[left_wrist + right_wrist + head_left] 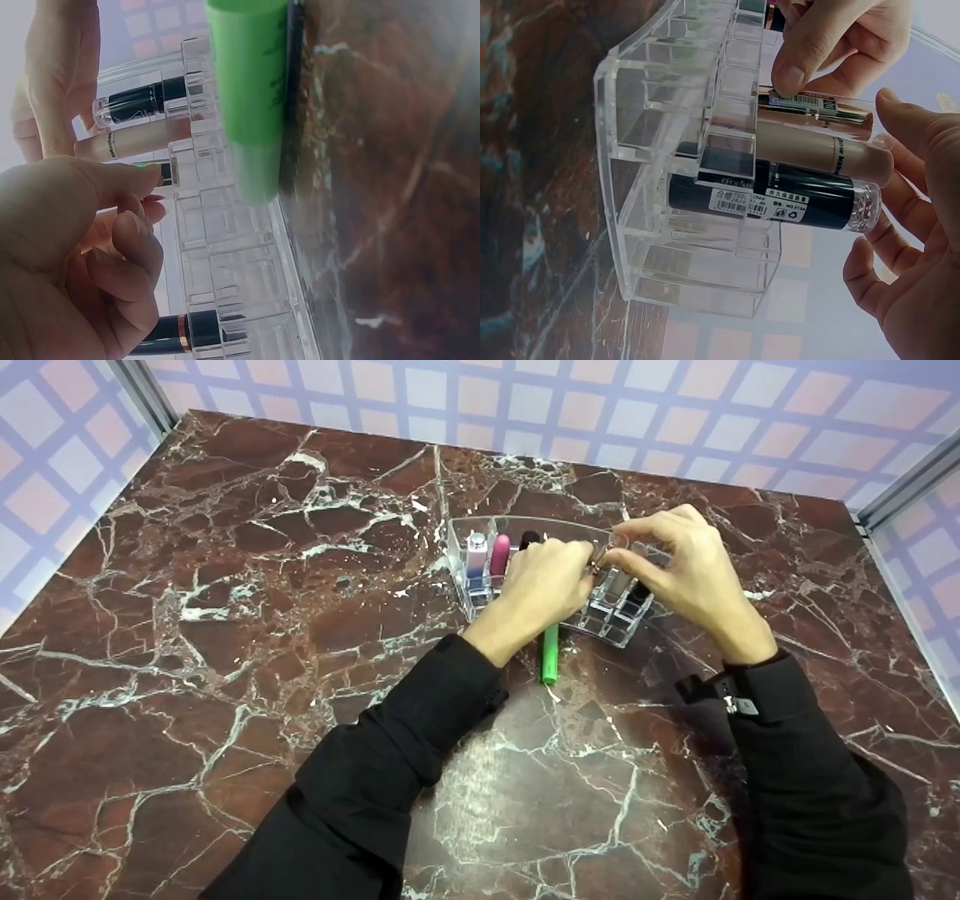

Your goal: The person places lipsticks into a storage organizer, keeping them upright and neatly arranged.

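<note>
A clear acrylic cosmetics organizer (625, 639) stands on the table with both hands over it. My left hand (551, 577) pinches a rose-gold lipstick tube (817, 109) near its lower part, thumb across the barcode label. At the tube's clear outer end, my right hand (694, 566) curves its thumb and forefinger round it. Beside that tube, a beige tube (829, 154) and a black tube with a clear cap (810, 199) sit in slots. The slot under the rose-gold tube is partly hidden by the left thumb.
In the organizer's left part stand a pale tube with a silvery top (477, 551), a pink tube (500, 553) and a black item (529, 538). A green highlighter-like tube (550, 656) lies at its front. Patterned panels (450, 397) border the marbled table (262, 697).
</note>
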{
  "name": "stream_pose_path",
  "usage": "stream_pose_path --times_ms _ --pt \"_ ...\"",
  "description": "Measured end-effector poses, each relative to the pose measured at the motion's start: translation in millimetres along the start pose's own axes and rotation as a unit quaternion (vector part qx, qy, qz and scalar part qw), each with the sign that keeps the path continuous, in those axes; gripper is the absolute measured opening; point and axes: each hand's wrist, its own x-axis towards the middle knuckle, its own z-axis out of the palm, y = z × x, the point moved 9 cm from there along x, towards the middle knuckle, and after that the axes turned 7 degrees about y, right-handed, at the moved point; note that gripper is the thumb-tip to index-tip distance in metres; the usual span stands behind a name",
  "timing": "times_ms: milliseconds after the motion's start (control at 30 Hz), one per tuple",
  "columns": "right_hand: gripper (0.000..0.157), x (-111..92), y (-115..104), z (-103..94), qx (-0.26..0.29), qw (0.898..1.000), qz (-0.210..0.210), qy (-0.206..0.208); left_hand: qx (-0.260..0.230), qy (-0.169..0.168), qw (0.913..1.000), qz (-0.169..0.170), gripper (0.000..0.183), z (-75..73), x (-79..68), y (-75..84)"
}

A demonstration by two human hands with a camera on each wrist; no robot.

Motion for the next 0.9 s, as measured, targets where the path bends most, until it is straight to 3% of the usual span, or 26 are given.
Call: stream_pose_path --times_ms 267,900 --pt "0.026 -0.3 0.2 5.6 0.008 1.0 0.007 -0.017 0.007 0.003 1.0 -0.001 0.024 -1.6 -0.1 -0.9" --pt "0.03 -3.1 4.6 12.8 0.006 0.999 0.016 -0.046 0.012 0.0 0.9999 -0.002 0.021 2.2 0.5 -2.6"
